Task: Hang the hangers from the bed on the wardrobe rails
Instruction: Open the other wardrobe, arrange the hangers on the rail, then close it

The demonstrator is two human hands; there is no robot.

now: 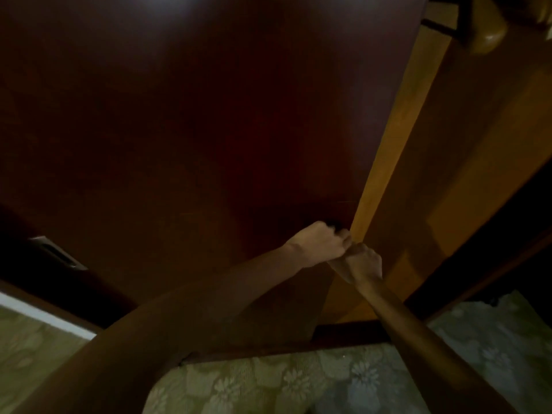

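My left hand [318,243] curls on a small dark knob on the glossy dark-red wooden wardrobe door [209,115]; my right hand [363,262], touching it, grips the door's pale wooden edge [397,124]. Hangers unseen; flowered carpet [298,383] below.

A floral-patterned floor covering [298,380] lies below; a pale, blurred vent-like fitting [56,253] sits at left.

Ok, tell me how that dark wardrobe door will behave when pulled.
The wardrobe door is a broad flat panel, so probably stiff and fairly heavy. Both the left hand and the right hand sit at its edge, hinting it needs effort. Its glossy face looks slippery.
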